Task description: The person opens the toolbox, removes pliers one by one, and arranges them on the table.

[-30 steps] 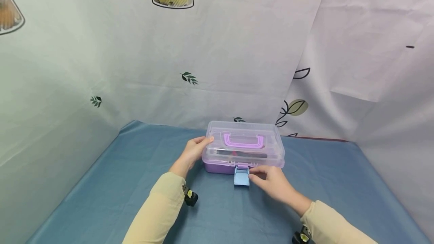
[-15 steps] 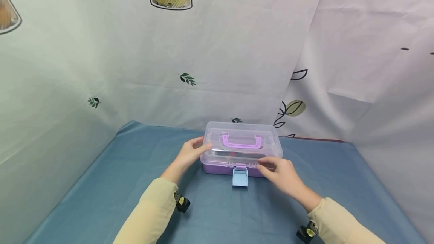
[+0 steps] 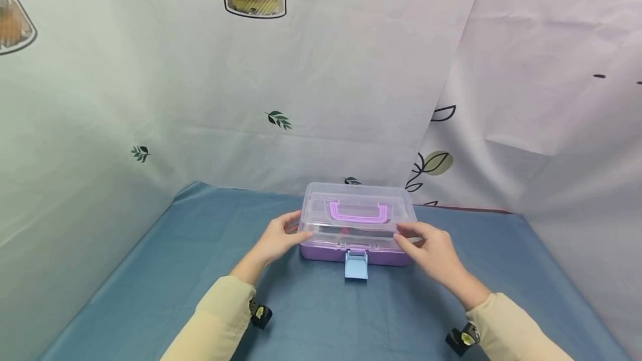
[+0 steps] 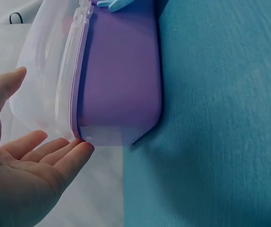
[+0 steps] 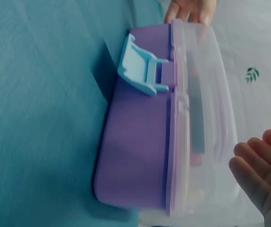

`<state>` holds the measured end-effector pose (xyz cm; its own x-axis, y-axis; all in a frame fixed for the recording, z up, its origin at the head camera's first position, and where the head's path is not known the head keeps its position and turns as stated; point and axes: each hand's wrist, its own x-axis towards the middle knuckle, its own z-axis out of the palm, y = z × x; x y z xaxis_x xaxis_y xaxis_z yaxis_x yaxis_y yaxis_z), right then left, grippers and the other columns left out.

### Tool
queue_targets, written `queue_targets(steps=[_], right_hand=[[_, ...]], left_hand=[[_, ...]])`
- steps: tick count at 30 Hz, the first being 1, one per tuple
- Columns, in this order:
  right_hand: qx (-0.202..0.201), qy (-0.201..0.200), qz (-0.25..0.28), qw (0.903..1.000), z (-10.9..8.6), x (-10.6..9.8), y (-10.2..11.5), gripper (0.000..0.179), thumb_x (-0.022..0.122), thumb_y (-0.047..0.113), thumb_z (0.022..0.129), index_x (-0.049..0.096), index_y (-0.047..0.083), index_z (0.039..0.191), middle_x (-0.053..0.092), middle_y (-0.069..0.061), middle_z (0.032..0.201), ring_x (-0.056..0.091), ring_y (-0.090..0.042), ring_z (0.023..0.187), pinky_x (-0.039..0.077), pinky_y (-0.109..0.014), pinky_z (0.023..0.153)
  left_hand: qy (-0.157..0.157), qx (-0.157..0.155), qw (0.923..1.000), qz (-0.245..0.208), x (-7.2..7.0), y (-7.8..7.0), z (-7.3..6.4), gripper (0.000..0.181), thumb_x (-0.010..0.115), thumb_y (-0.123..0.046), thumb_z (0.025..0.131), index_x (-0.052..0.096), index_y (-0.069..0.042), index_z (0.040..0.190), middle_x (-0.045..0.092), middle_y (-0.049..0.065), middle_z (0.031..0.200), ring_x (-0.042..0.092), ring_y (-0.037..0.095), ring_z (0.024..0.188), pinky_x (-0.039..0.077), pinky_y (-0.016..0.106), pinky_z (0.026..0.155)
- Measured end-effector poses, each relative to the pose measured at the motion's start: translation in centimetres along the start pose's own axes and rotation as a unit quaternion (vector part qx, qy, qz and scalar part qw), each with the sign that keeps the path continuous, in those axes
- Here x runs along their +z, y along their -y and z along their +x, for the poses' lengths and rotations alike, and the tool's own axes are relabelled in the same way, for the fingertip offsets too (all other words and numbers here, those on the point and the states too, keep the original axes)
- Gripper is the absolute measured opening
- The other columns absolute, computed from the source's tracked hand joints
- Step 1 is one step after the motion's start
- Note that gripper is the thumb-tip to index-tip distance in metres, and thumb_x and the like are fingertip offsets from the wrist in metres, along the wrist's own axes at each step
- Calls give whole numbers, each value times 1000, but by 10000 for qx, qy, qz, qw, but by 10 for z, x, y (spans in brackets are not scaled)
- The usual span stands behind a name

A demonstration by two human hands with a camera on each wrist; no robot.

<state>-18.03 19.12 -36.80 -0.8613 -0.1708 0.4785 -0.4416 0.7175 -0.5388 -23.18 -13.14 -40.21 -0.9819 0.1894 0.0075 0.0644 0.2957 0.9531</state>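
Observation:
A storage box with a purple base (image 3: 326, 253) and a see-through lid (image 3: 318, 205) stands on the blue cloth, lid down. On top lies a purple carry handle (image 3: 358, 218). The light-blue latch (image 3: 356, 266) at the front hangs flipped down and unfastened. My left hand (image 3: 275, 244) is at the box's left end, fingertips touching the lid's rim (image 4: 74, 94), thumb held off the lid. Near the right end, my right hand (image 3: 438, 249) has loosely bent fingers around the lid's corner; in the right wrist view its fingertips (image 5: 239, 163) hover close, contact unclear.
Through the lid show a long dark item (image 5: 197, 113) and something pinkish-red, both blurred. Blue cloth (image 3: 321, 316) covers the table. A pale printed curtain (image 3: 225, 82) hangs behind and at both sides, close to the box's back.
My right hand has left the latch and moved right and up to the lid's right end. My left hand has slid slightly down-left and its thumb has dropped towards the lid's front.

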Motion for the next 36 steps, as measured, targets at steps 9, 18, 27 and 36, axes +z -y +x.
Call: queue_targets(steps=[9,18,27,36], right_hand=[[-31,-545,-400,9977,4,-5,-17,37,73,17,81,65,1,113,67,-16,106,65,-30,93,58,-45,75],[676,436,-218,9965,4,-2,-39,83,74,34,80,33,2,145,39,-24,141,45,-42,123,45,-59,95],[1174,1100,44,9870,1,8,-58,101,71,46,81,13,2,151,29,-28,149,38,-45,130,42,-60,99],[1249,1372,199,9824,-4,14,-64,98,67,50,83,14,6,152,27,-25,152,34,-46,133,43,-59,98]], left_hand=[[-73,155,9988,454,-2,3,-3,76,73,-21,83,34,2,144,37,22,147,41,39,132,42,49,105],[-131,176,9979,607,3,3,-2,81,74,-19,83,28,0,147,32,20,151,37,38,135,40,50,106],[-191,308,9972,647,8,5,-2,84,75,-17,81,26,0,148,33,21,150,39,38,134,42,50,104],[-362,282,9972,597,13,10,-1,78,73,-16,83,31,0,146,41,24,144,43,37,131,45,47,102]])
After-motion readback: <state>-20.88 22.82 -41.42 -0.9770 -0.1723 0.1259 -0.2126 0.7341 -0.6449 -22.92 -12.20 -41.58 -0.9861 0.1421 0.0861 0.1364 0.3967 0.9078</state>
